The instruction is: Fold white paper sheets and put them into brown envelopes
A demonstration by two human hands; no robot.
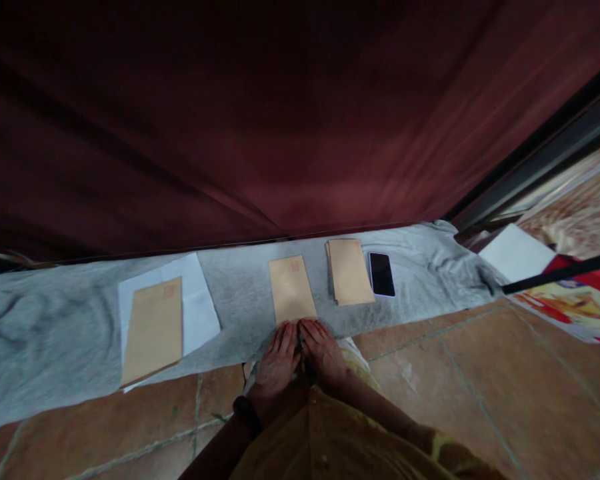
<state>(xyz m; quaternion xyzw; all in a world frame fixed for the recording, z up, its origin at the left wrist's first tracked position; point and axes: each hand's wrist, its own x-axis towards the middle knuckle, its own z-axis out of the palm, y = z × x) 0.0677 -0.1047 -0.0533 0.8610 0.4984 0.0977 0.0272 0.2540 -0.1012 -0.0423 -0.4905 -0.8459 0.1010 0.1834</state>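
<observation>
My left hand [279, 360] and my right hand [324, 352] lie side by side, fingers stretched flat, on the near end of a tan envelope [291, 288] that rests on a grey cloth [65, 333]. Both hands' fingertips press its lower edge. A dark band sits on my left wrist. To the right lies a small stack of tan envelopes [350, 271], and beside it a black phone [381, 273]. Farther left, another tan envelope [154, 328] lies on a white sheet [200, 307].
A dark red curtain [280, 113] hangs behind the cloth. Brown floor tiles [480, 387] stretch to the right. A white paper [516, 253], a colourful printed sheet [575, 303] and a dark rod [560, 272] lie at the right edge.
</observation>
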